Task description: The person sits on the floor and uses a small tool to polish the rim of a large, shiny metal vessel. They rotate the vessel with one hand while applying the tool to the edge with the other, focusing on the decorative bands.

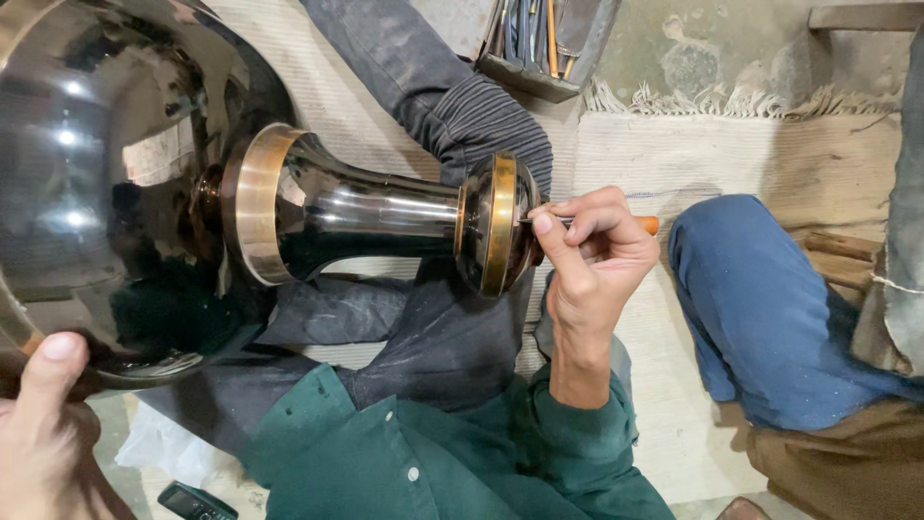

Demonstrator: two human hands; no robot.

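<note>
My left hand [38, 424] is low in the corner, thumb pressed up against the rim of the big shiny dark vase [125, 183]; I cannot tell how my other fingers sit. The vase lies on its side across my lap, wide bowl to the left, thin neck running right to a small round end with a gold band [500, 223]. My right hand [592, 255] has its fingers pinched tight on a thin tool with an orange handle [651, 224], tip touching that end. A blue knee [760, 299] of another person sits further right on the mat [731, 154]
</note>
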